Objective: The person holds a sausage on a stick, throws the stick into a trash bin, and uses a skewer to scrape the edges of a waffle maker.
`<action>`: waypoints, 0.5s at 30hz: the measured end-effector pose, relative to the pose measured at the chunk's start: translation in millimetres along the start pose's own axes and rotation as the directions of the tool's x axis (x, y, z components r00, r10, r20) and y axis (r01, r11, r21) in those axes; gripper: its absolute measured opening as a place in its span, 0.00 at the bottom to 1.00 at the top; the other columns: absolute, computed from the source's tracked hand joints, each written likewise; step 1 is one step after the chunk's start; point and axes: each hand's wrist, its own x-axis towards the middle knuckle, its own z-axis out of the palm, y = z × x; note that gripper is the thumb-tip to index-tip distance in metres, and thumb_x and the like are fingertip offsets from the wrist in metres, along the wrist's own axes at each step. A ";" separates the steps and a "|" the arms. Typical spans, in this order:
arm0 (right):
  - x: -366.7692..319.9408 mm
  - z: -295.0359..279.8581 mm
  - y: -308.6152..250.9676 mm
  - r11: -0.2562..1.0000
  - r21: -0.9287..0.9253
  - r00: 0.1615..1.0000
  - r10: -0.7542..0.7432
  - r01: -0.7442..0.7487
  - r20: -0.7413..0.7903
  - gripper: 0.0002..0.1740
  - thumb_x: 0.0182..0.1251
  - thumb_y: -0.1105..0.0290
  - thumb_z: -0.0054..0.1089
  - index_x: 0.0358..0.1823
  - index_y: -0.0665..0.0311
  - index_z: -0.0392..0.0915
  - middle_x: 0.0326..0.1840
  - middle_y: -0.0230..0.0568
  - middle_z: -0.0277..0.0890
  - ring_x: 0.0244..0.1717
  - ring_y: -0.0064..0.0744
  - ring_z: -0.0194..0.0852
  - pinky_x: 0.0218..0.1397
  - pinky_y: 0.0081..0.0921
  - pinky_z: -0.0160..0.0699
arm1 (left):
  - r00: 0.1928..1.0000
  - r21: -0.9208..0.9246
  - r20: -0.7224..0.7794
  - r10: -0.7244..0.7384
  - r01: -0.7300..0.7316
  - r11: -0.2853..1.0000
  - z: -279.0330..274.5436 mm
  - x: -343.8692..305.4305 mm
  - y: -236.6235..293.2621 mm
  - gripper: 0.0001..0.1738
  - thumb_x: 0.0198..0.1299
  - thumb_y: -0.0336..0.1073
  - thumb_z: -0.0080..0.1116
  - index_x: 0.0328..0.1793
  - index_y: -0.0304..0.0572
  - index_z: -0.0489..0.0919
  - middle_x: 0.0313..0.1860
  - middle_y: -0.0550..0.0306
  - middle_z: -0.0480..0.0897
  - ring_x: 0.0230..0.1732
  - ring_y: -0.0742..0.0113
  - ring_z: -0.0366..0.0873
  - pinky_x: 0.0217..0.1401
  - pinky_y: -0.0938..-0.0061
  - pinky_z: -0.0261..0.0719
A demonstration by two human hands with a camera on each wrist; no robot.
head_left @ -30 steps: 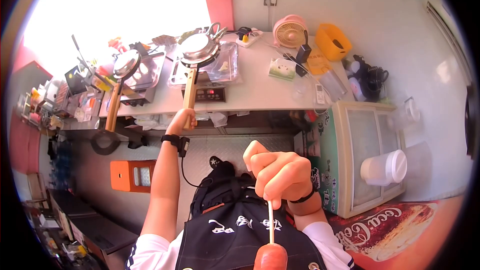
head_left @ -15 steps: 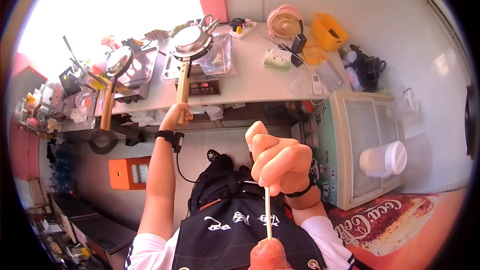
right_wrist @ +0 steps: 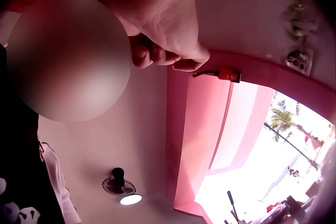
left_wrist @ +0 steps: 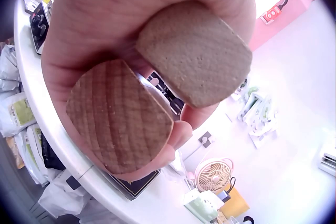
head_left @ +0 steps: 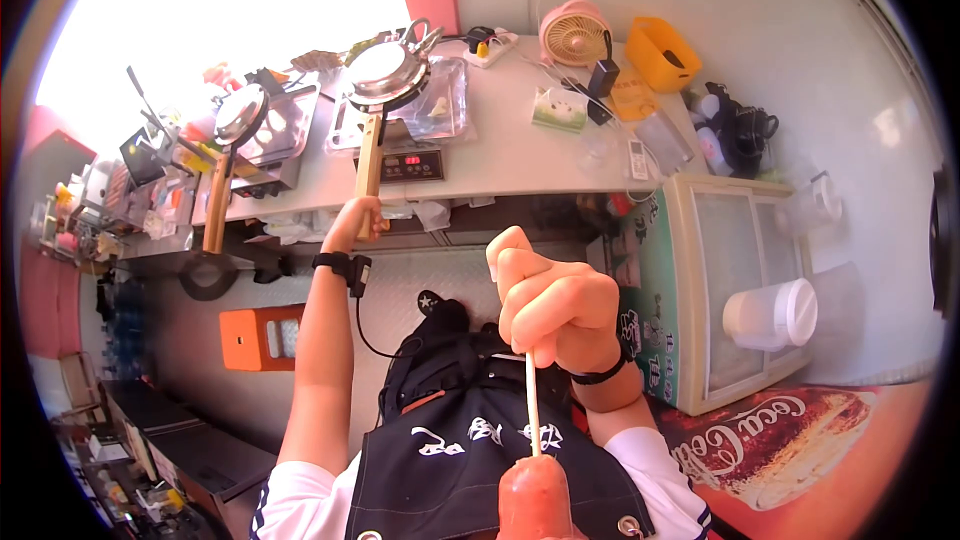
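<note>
In the head view my left hand (head_left: 358, 222) grips the wooden handles (head_left: 370, 155) of a round, hinged metal waffle pan (head_left: 385, 75). The pan lies over a cooker with a lit display (head_left: 412, 162). Seen from the left wrist, fingers wrap both handle ends, one reddish (left_wrist: 121, 116) and one paler (left_wrist: 197, 53), with a narrow gap between them. My right hand (head_left: 560, 305), raised before the apron, pinches a thin stick (head_left: 532, 405). A reddish sausage (head_left: 537, 495) is on the stick's other end, close to the head camera and cut off below.
A second round pan (head_left: 240, 115) with a wooden handle stands to the left. Along the counter (head_left: 490, 170) are a pink fan (head_left: 574, 35), a yellow bin (head_left: 662, 55) and cables. A freezer (head_left: 740, 290) bears a white tub (head_left: 770, 315). An orange stool (head_left: 243, 340) stands on the floor.
The head view has shifted slightly. My right hand and the sausage on its stick sit a little higher in the picture. My left hand keeps its grip on the handles.
</note>
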 end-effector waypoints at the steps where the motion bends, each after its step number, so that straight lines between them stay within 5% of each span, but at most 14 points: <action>1: -1.8 -3.0 2.8 0.999 -0.027 0.999 0.028 -0.028 -0.016 0.13 0.65 0.59 0.59 0.33 0.62 0.74 0.22 0.30 0.71 0.26 0.31 0.56 0.44 0.29 0.57 | 1.000 -0.007 0.002 -0.004 0.004 1.000 1.5 -2.3 0.6 0.05 0.47 0.33 0.52 0.25 0.42 0.69 0.17 0.57 0.70 0.15 0.68 0.68 0.18 0.72 0.70; 15: -42.9 -14.7 11.1 0.977 -0.063 0.961 0.186 -0.202 -0.205 0.15 0.68 0.59 0.59 0.33 0.65 0.74 0.22 0.32 0.68 0.32 0.30 0.57 0.36 0.24 0.61 | 1.000 0.013 0.004 0.004 -0.004 1.000 -2.8 2.8 -5.4 0.07 0.48 0.36 0.54 0.26 0.42 0.69 0.18 0.59 0.71 0.18 0.68 0.70 0.21 0.71 0.72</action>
